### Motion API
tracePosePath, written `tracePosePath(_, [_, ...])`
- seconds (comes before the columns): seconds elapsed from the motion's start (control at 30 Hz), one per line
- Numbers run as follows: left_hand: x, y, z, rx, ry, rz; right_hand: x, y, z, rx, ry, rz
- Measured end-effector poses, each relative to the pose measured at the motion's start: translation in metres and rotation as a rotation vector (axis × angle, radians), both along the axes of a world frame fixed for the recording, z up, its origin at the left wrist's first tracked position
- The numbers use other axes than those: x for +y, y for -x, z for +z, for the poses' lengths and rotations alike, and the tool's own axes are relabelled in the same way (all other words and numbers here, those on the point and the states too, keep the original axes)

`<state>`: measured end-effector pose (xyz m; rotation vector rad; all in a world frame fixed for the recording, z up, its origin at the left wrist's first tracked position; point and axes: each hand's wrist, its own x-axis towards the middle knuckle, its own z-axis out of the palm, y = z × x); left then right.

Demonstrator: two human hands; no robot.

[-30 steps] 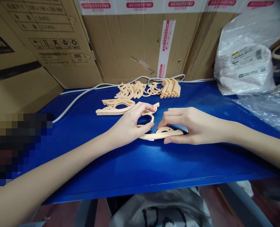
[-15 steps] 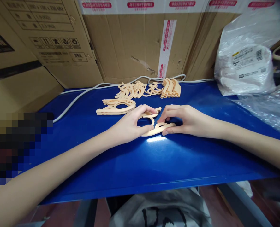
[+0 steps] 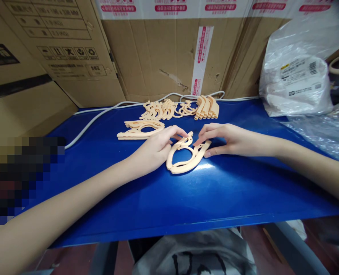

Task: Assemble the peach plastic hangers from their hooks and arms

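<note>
A beige plastic folding hanger [image 3: 186, 165] lies on the blue table between my hands, its two curved arms spread in a V around a round ring. My left hand [image 3: 158, 147] is closed on its left arm, the index finger reaching over the upper tip and the thumb low at the side. On the other side, my right hand [image 3: 219, 140] pinches the end of the right arm between thumb and fingers. Behind my left hand rests a stack of similar folded hangers [image 3: 137, 135], partly covered by that hand.
Along the back lie piles of small curved beige pieces [image 3: 160, 109], beige hooks [image 3: 187, 109] and a row of bent beige tubes [image 3: 207, 107]. A white cable [image 3: 91, 122] runs behind them. Cardboard boxes [image 3: 163, 57] wall the back; a plastic-wrapped package [image 3: 298, 84] sits at right.
The hanger has turned and its arms stand wider apart, with the ring now plainly in view. My left thumb has come off the lower part; my right hand has shifted slightly up and right.
</note>
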<state>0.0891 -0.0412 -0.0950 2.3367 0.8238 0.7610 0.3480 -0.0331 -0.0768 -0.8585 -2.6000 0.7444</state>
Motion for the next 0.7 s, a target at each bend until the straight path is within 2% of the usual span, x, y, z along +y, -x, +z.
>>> tracePosePath(0.17, [-0.001, 0.002, 0.001, 0.195, -0.216, -0.013, 0.007, -0.008, 0.0, -0.025, -0.093, -0.044])
tracePosePath(0.37, [-0.007, 0.006, 0.007, 0.335, -0.343, 0.0, 0.007, -0.009, -0.003, -0.099, -0.278, -0.188])
tracePosePath(0.47, [-0.01, 0.005, 0.01, 0.353, -0.377, 0.003, 0.0, -0.004, -0.001, -0.16, -0.339, -0.246])
tracePosePath(0.6, [-0.015, 0.002, 0.011, 0.365, -0.39, -0.023, -0.011, 0.006, 0.003, -0.175, -0.406, -0.241])
tracePosePath(0.7, [-0.016, 0.001, 0.008, 0.337, -0.365, -0.033, -0.017, 0.01, 0.004, -0.15, -0.334, -0.162])
